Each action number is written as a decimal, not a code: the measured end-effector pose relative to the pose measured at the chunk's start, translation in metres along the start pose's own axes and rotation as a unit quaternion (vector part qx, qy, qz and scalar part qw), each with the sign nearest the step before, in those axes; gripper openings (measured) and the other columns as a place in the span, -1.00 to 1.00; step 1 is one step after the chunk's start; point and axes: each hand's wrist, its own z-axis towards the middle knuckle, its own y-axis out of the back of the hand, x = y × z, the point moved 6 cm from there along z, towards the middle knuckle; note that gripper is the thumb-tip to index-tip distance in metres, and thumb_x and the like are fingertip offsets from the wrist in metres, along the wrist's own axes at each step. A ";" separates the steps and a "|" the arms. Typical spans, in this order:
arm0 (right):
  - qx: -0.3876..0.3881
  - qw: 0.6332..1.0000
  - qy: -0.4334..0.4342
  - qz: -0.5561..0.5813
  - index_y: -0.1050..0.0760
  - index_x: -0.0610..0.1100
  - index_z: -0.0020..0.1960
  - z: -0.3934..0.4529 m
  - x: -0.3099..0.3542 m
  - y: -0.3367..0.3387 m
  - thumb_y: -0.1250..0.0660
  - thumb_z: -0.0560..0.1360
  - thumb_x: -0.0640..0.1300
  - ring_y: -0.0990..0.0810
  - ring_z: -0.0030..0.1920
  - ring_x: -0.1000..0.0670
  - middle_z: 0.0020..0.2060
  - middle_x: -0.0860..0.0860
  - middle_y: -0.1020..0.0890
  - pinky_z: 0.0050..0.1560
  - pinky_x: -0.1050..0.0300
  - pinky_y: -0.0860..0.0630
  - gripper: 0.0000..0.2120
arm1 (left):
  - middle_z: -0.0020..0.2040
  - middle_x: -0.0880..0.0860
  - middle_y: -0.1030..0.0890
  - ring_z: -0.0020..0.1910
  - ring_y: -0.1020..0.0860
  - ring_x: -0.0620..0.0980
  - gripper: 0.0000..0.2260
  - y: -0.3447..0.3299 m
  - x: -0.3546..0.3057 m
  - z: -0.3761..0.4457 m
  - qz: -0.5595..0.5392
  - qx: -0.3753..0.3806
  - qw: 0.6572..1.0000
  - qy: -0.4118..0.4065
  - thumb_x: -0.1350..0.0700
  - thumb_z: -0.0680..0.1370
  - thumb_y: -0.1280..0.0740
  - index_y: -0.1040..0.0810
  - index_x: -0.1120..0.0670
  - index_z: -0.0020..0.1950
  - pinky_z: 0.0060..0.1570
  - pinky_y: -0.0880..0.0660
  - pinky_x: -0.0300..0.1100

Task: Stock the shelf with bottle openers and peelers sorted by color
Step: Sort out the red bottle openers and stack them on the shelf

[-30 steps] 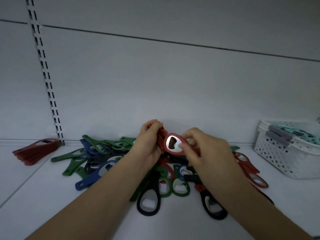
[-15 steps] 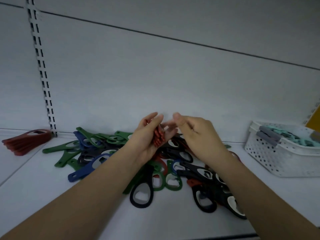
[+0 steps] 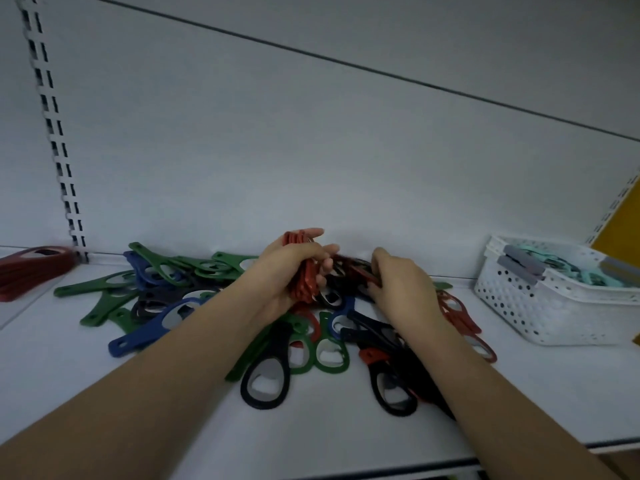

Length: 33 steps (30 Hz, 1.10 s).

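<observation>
Red bottle openers (image 3: 304,271) are the colour we're pulling right now: left hand (image 3: 291,275) has its fingers curled round a stacked bundle of them, held edge-on just above the mixed pile (image 3: 242,323). Right hand (image 3: 401,289) is down in the pile just right of that bundle, fingers bent onto a dark red opener (image 3: 360,271) at the back; we can't tell for sure if it's pinched or only touched, fingertips are hidden. Judgement: to do this step well we lift that one clear of the black openers (image 3: 381,337) tangled under the right wrist, turn it to match the stack's orientation, then slide it in flat so the bundle stays square. Keep the left grip firm; a loose stack would probably fan out. More red ones (image 3: 460,317) lie just right of the right forearm, so we sweep those next before walking the bundle over. The sorted red stack (image 3: 31,268) sits well left of the left hand, past the upright, and that looks like the drop spot. Green (image 3: 166,271) and blue (image 3: 162,320) ones lie left of the left forearm, untouched. White basket (image 3: 540,306) far right of the right hand holds teal items, likely the peelers. Writing: no brand, label or text readable anywhere; frame is dim.
</observation>
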 end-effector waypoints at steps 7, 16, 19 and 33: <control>-0.079 0.976 -0.015 0.201 -0.57 -0.01 -0.19 -0.006 -0.019 0.012 -0.34 0.57 0.08 -0.56 -0.32 0.11 -0.35 0.11 -0.61 -0.27 0.14 -0.47 -0.77 | 0.05 0.27 -0.68 -0.36 -0.62 0.00 -0.86 -0.001 0.004 -0.002 0.009 0.007 1.000 0.029 0.27 0.59 -0.32 -0.47 0.10 0.11 -0.53 -0.51 -0.28; -0.146 0.942 0.060 0.295 -0.55 0.04 -0.15 -0.001 0.003 0.046 -0.33 0.58 -0.02 -0.49 -0.23 0.21 -0.24 0.12 -0.50 -0.20 0.46 -0.33 -0.86 | 0.04 0.40 -0.61 -0.12 -0.65 0.22 -0.70 -0.006 0.005 -0.002 -0.127 0.025 0.987 0.096 0.23 0.59 -0.32 -0.42 0.13 0.32 -0.15 -0.66 0.06; -0.053 0.957 0.112 0.263 -0.63 -0.05 -0.03 0.007 0.027 0.048 -0.30 0.61 -0.11 -0.48 -0.18 0.22 -0.16 0.11 -0.54 -0.14 0.46 -0.34 -0.87 | -0.02 0.41 -0.61 -0.10 -0.66 0.29 -0.73 -0.007 0.003 -0.003 -0.138 0.049 0.985 0.087 0.17 0.65 -0.25 -0.41 0.10 0.35 -0.07 -0.59 0.26; 0.024 0.969 0.063 0.238 -0.56 0.06 0.05 0.005 0.032 0.044 -0.38 0.51 0.13 -0.50 -0.11 0.21 -0.02 0.13 -0.51 -0.12 0.37 -0.39 -0.81 | 0.24 0.25 -0.60 0.13 -0.62 0.18 -0.42 -0.003 0.006 -0.002 -0.017 0.064 0.996 0.060 0.33 0.35 -0.45 -0.45 0.09 0.35 -0.10 -0.66 0.05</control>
